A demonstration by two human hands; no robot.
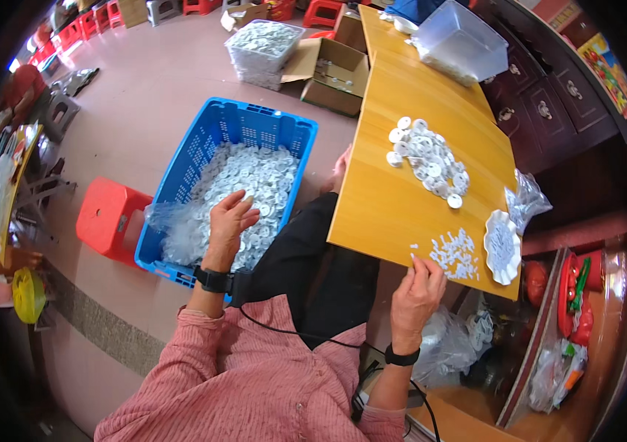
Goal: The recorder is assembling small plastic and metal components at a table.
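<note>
My left hand (231, 222) hovers over the blue plastic crate (306, 140), its fingers apart and nothing visible in them. Many round white plastic discs (262, 173) fill the crate below it. My right hand (418, 295) is at the front edge of the yellow wooden table (372, 214), with thumb and fingers pinched together. Whatever is between those fingertips is too small to make out. Beside them lies a scatter of small white plastic pieces (455, 254). Farther back on the table is a heap of white discs (431, 158).
A white scalloped dish (503, 247) of small pieces stands at the table's right edge, near a clear plastic bag (527, 200). Left of the crate is a red stool (107, 221). A cardboard box (335, 77) and a clear tub (263, 48) of discs stand beyond. A black cable (291, 333) crosses my lap.
</note>
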